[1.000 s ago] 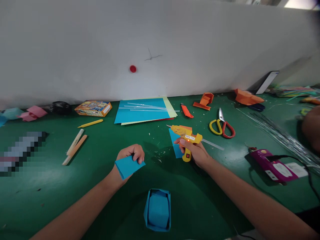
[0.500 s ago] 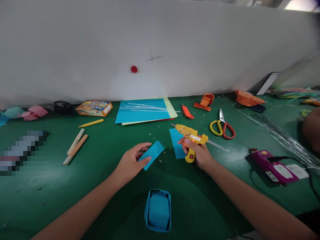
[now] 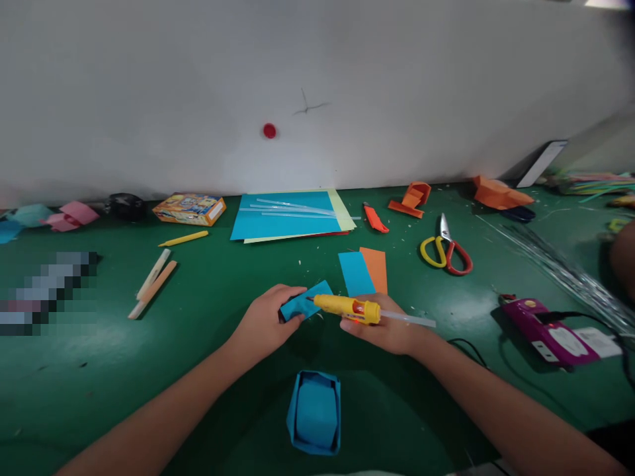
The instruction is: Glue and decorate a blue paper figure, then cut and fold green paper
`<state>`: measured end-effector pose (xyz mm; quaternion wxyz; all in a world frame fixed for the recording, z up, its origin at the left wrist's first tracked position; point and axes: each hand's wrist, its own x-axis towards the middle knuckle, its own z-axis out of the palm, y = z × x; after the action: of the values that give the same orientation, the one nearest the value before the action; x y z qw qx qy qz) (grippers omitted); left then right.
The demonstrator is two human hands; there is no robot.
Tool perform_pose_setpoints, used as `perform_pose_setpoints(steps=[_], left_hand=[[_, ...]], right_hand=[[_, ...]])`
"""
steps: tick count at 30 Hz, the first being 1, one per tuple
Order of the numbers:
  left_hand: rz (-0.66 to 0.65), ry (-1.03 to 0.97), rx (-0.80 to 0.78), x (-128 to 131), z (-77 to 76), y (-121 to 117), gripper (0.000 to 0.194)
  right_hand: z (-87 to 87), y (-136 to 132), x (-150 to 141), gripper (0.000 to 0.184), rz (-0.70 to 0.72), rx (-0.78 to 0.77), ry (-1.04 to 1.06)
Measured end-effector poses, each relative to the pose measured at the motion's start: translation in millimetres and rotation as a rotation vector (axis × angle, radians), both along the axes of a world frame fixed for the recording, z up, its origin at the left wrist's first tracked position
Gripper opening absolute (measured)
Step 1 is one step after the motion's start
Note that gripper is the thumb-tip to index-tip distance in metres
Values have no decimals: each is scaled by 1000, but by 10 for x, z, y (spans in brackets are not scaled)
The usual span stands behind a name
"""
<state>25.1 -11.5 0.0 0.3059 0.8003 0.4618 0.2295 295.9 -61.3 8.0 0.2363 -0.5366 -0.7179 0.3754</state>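
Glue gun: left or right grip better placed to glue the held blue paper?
Right, probably: the right grip holds the glue gun, nozzle over the blue paper; the left grip pinches that paper.

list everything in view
glue gun: 1, yellow, centre
held paper: 1, blue, centre
paper box: 1, blue, front
loose papers: 2, blue, orange, centre
sheet stack: 1, blue-topped, back
sticks: several, clear, on stack
cutter: 1, red, back
scissors: 1, yellow-red, right
shapes: 2, orange, back
slab: 1, pale, back right
device: 1, purple, right
cables: several, black, right
strips: bundle, clear, right
streamers: bundle, multicoloured, back right
carton: 1, orange, left
crayon: 1, yellow, left
short sticks: 2, white, orange, left
lump: 1, black, left
crafts: 3, pink, teal, blue, left
patch: 1, pixelated, left
wall: 1, white, behind
cap: 1, red, wall
table: 1, green, below
edge items: unclear, right
left hand: 1, bare, centre
right hand: 1, bare, centre
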Motion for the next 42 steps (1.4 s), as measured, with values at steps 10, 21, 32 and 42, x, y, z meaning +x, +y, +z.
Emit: perform_pose_setpoints(steps=[10,21,32,42], left_hand=[[0,14,7,7,20,33,41],[0,17,1,1,35,26,42],[-6,3,12,-6,9,33,41],[-10,1,29,8,31,31,40]], right_hand=[[55,12,-20,39,20,3,-123],[130,19,-40,38,60,64,-211],[78,11,-35,41,41,86,-247],[91,15,-43,42,33,94,-269]])
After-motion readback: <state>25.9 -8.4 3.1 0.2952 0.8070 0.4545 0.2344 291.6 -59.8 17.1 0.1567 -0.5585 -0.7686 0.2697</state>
